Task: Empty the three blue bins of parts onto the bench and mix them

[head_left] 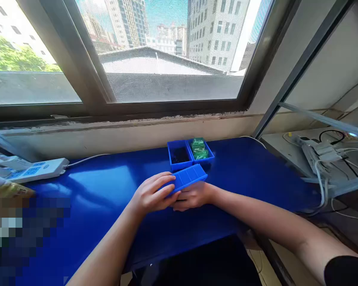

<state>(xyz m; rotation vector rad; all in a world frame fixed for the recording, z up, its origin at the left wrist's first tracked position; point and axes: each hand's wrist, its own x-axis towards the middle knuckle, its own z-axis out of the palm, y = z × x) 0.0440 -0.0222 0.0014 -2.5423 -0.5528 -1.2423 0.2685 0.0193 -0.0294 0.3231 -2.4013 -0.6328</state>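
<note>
A wide window [173, 51] stands behind a blue tabletop [107, 222]. At the left lies a white power strip [38, 170], its blue labels too small to read. Near the middle, a tilted blue plastic tray with dividing lines [186, 178] is held above the tabletop: the left hand [153, 192] clamps its left end between thumb and fingers, and the right hand [192, 195] curls its fingers beneath. Just beyond sit two adjoining blue bins, one with dark contents [179, 155], one with green packets [198, 149]

Hands [175, 195] hold a tilted blue tray [187, 178].
</note>
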